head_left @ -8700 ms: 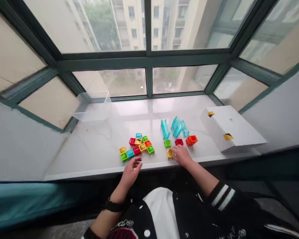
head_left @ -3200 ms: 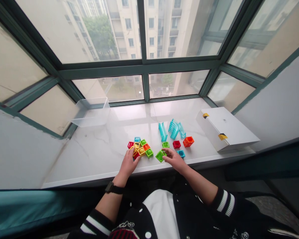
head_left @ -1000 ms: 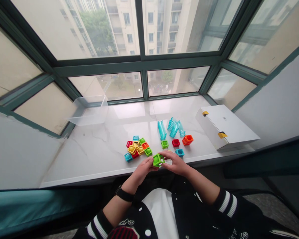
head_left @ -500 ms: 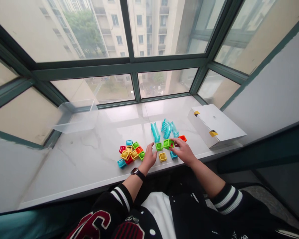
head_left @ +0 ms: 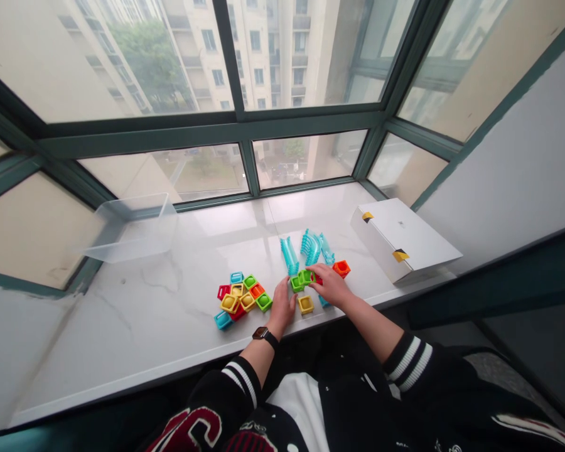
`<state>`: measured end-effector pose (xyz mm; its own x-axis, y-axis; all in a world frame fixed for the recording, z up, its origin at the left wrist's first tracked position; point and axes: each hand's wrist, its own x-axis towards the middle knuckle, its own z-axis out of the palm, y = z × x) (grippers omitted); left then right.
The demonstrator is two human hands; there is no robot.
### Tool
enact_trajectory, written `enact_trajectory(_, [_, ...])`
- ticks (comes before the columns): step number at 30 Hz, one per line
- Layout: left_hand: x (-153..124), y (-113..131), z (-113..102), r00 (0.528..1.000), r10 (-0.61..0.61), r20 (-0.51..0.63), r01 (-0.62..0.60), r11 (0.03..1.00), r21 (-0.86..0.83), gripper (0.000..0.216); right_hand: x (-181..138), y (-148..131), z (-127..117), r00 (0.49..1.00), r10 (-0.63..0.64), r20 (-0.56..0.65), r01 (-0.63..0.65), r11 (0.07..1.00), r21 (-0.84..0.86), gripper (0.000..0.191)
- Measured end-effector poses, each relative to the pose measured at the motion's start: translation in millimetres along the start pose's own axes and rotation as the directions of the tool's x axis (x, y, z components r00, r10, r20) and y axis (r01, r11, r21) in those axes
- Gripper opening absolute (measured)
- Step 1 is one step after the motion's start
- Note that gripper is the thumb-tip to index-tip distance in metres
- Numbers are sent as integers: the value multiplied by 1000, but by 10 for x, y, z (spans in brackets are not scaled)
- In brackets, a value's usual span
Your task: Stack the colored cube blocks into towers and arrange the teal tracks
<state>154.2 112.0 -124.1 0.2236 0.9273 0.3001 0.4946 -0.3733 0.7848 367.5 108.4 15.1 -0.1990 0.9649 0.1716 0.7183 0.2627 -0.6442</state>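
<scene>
My right hand [head_left: 331, 285] is closed on a green toy block [head_left: 306, 277], holding it against the right side of another green block [head_left: 296, 284]. A red block [head_left: 318, 278] shows partly under my right fingers. My left hand [head_left: 283, 307] has its thumb and fingers apart, right beside the left green block; whether it touches that block I cannot tell. A yellow block [head_left: 306, 305] sits just in front of the green pair. Part of a blue block [head_left: 324, 302] shows below my right hand. An orange-red block [head_left: 341, 269] lies beyond its knuckles.
Clear blue track pieces, one straight [head_left: 289, 255] and one curved [head_left: 310, 247], lie behind the blocks. A pile of coloured blocks [head_left: 247, 302] is left of my left hand. A clear plastic bin [head_left: 130, 256] stands far left, a white box [head_left: 409, 235] right, windows behind.
My right hand has brought its green block left, up against the other green block. My left hand has come closer to that block. The view has shifted slightly.
</scene>
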Motion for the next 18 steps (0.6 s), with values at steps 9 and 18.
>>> enact_trajectory(9, [61, 61, -4, 1000, -22, -20, 23, 999, 41, 60, 216, 91, 174, 994, -37, 106, 42, 998, -50, 51])
enact_trajectory(18, [81, 133, -41, 1000, -19, -12, 20, 999, 50, 56, 281, 163, 280, 985, -19, 173, 23, 999, -22, 54])
